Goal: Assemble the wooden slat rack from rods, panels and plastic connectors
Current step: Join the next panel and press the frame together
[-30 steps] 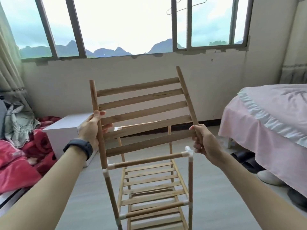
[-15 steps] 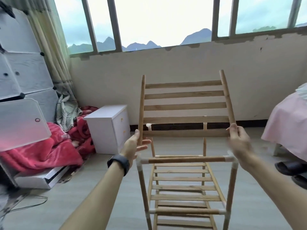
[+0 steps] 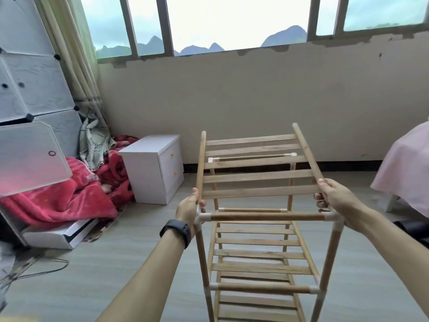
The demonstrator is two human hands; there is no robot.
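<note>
No legible text or labels.

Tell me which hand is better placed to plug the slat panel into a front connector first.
Probably left: the left hand holds the slat panel with its rod end just above the front-left connector; the right hand grips higher above the front-right connector.

A white nightstand (image 3: 152,168) is standing mid-left against the wall, red blankets (image 3: 58,201) are lying lower left, and a pink bed (image 3: 404,173) is showing at the right edge.
</note>
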